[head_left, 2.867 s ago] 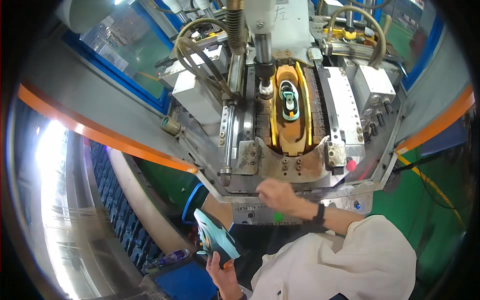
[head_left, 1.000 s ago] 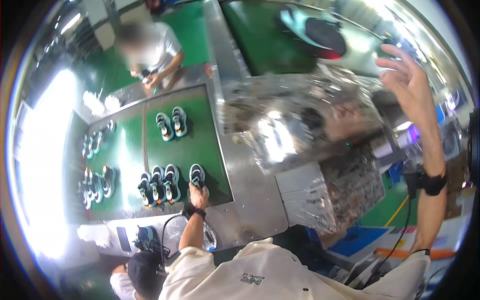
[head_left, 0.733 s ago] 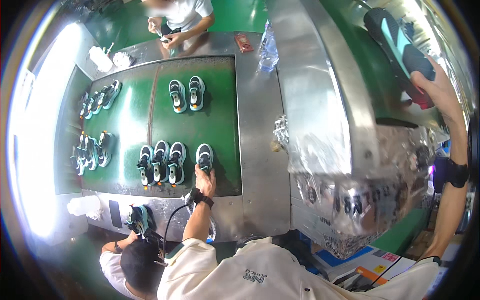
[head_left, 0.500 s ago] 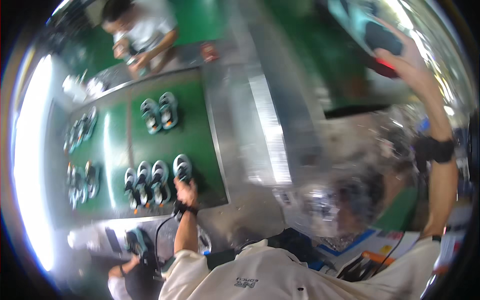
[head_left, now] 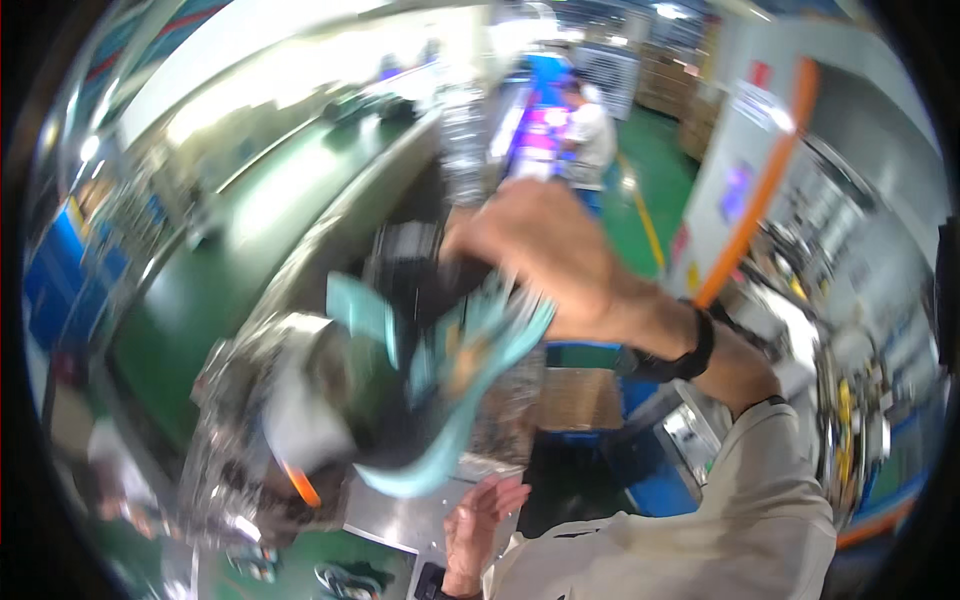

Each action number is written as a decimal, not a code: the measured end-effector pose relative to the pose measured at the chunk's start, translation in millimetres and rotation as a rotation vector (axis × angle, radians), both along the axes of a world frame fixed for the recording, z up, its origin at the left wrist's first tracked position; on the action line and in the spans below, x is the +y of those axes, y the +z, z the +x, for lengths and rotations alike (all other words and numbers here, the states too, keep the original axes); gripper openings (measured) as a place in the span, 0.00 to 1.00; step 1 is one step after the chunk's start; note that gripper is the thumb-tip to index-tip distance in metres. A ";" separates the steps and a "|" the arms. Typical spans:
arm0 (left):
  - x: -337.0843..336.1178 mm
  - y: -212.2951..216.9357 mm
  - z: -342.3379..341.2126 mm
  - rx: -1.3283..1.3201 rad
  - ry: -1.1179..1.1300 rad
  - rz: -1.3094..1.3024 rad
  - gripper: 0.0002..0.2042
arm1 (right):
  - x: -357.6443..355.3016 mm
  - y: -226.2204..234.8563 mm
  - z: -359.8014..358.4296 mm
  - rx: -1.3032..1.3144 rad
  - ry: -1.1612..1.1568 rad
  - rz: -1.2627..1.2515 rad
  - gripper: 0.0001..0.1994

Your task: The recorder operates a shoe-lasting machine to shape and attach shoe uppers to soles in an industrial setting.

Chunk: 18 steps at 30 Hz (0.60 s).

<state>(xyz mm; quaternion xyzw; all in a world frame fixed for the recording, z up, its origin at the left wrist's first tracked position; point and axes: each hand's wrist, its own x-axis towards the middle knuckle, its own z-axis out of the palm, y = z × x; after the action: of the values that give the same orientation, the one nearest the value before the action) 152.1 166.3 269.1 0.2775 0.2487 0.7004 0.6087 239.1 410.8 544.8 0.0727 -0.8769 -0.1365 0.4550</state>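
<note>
A sneaker point(head_left: 450, 430) in teal, black and grey hangs in front of me, heavily smeared by motion. My right hand point(head_left: 550, 245) comes from the right with a black wristband, its fingers curled over the shoe's upper part. Which part of the shoe it grips cannot be made out. Low in the middle, below the shoe, my left hand point(head_left: 482, 528) is raised with its fingers stretched out and nothing in it. More sneakers point(head_left: 348, 580) lie on the green tabletop at the bottom edge.
A green conveyor belt point(head_left: 235, 265) runs along the left, beside a plastic-wrapped machine edge point(head_left: 250, 450). A brown carton point(head_left: 580, 398) stands low behind my right forearm. Farther off, another person point(head_left: 590, 135) stands by a purple-lit line. An orange-edged white cabinet point(head_left: 745, 170) rises at right.
The view has swung right, away from the table of shoes. My left hand has come off the shoe it was touching. My right hand and its shoe are now in the middle.
</note>
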 end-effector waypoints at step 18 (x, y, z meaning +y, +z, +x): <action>108.3 72.9 401.0 0.446 -0.601 0.198 0.22 | -217.9 -201.8 461.7 0.948 -0.313 -1.522 0.40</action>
<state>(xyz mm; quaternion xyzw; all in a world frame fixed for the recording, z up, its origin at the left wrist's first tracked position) 553.1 274.6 342.0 0.5410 0.2138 0.4338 0.6881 700.8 192.9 343.1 -0.4312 -0.4509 0.4034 0.6694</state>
